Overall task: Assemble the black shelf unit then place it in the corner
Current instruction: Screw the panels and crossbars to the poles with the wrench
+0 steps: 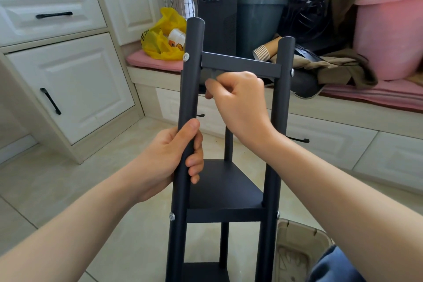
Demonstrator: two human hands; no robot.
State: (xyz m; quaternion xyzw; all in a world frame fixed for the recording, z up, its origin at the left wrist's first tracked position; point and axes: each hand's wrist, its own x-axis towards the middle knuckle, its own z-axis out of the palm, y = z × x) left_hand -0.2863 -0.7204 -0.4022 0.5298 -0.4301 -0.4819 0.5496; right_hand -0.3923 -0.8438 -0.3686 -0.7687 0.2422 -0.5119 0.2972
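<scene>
While steadying the black shelf unit (224,190) upright on the floor (109,190), fastening under the top shelf (240,64);
gripping the left post (190,75) with the left hand (169,158); pinching a small grey part (214,76), too blurred for naming, with the right hand (238,101); judging it stiff, light, smooth-tubed; lifting best by two posts.

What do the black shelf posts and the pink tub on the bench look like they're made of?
Shelf posts: likely painted or powder-coated metal tubing, matte black, with bright screw heads through them. Pink tub: probably moulded plastic, smooth uniform colour, soft sheen, rolled rim.
</scene>
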